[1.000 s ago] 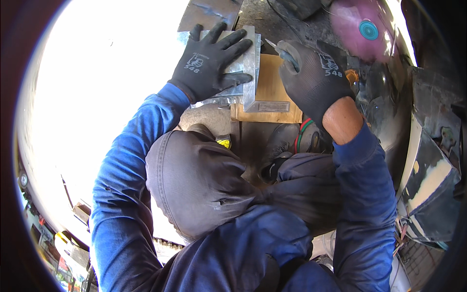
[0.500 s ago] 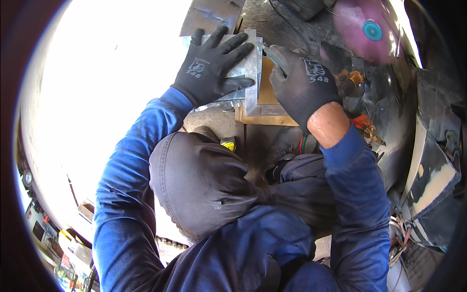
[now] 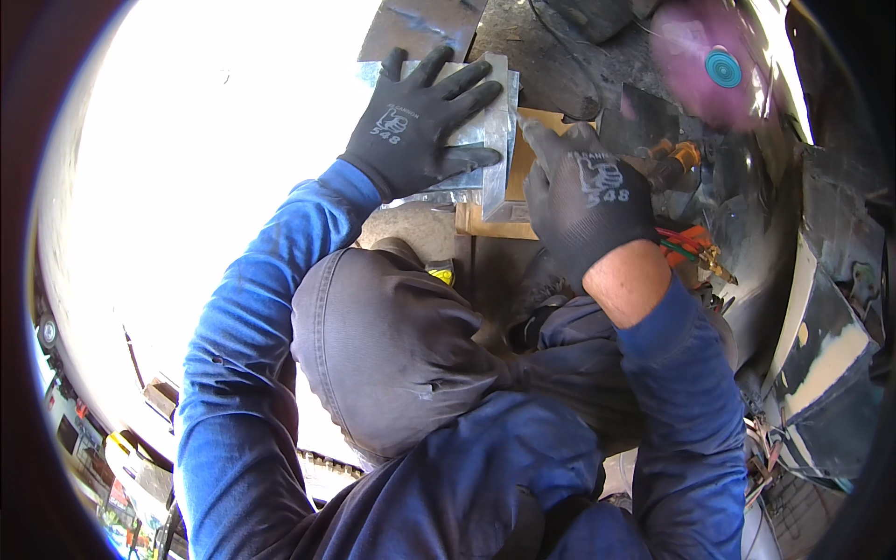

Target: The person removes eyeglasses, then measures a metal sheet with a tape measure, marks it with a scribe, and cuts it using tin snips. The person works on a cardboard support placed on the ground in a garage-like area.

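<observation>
Left gloved hand (image 3: 418, 126) spread flat, fingers splayed, pressing down on grey metal sheet (image 3: 485, 121); sheet resting over brown board (image 3: 518, 201), directly under that palm. Right gloved hand (image 3: 583, 196) just beside sheet's right edge, fingers curled against it; actual pinch impossible to tell.

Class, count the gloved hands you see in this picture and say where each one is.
2. The left hand lies flat, fingers spread, on the grey metal sheet. The right hand is beside it, at the sheet's right edge above the wooden board.
</observation>
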`<state>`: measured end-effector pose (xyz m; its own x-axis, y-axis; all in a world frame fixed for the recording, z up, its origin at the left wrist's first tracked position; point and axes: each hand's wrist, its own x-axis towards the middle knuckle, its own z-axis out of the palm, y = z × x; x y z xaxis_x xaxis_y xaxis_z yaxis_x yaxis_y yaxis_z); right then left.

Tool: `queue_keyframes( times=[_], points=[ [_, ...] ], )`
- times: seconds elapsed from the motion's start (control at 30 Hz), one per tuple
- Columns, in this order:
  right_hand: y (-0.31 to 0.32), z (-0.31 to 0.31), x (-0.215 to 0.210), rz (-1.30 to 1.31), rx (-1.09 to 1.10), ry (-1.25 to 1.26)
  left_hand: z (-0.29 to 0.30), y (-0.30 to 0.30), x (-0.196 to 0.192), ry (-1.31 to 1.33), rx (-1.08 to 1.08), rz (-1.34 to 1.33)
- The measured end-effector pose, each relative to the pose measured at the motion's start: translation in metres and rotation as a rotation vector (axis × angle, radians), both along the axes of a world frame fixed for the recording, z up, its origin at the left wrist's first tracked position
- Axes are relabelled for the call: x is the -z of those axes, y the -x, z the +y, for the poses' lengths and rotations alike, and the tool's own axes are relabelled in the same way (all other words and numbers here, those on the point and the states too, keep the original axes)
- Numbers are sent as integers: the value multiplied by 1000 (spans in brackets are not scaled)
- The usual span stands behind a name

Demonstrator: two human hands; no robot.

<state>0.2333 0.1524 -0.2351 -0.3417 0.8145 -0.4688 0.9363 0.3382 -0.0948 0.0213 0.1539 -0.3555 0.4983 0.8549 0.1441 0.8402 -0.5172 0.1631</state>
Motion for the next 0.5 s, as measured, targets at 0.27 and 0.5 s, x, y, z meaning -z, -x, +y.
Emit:
queue_keyframes(
  times=[0.27,0.5],
  points=[
    [4,10,-2,36,31,-5,1,0,2,-21,4,0],
    [0,24,16,93,27,-34,0,-1,4,-34,4,13]
  ],
)
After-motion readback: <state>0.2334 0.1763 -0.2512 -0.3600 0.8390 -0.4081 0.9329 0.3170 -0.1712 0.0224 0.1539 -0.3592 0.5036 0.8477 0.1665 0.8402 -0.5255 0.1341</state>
